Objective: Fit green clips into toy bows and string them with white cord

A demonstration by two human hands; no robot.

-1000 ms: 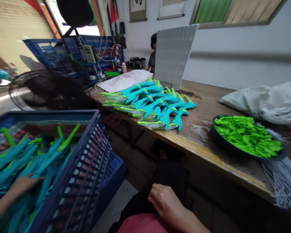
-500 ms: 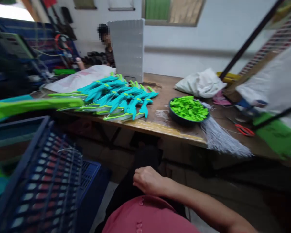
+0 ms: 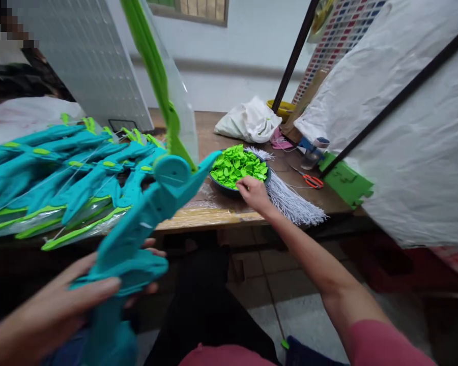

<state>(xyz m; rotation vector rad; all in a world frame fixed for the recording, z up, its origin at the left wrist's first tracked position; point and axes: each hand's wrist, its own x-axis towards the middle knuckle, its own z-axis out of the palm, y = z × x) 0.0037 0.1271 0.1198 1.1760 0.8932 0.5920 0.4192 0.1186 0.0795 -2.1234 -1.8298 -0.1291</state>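
Note:
My left hand [image 3: 66,302] is wrapped round a teal plastic piece [image 3: 137,239] with a bird-like body. From its top rises a long green arm [image 3: 152,66] with clear film along one side. My right hand [image 3: 254,193] is at the front rim of a dark bowl [image 3: 225,189], its fingers curled together. Whatever they hold, if anything, is hidden. Small bright green plastic pieces [image 3: 238,163] fill the bowl. On the left of the table, similar teal and green pieces [image 3: 80,168] lie in overlapping rows.
A bundle of white cords [image 3: 295,201] hangs over the table's edge beside the bowl. Behind are a white sack [image 3: 248,119] and red-handled scissors [image 3: 313,181]. A green foam block [image 3: 347,180] and dark slanted poles [image 3: 295,56] stand right. A grey panel [image 3: 80,61] rises at the back left.
My view has turned right. The left hand has come into view with the teal piece, which has swung upright. My right hand has moved from my lap to the bowl.

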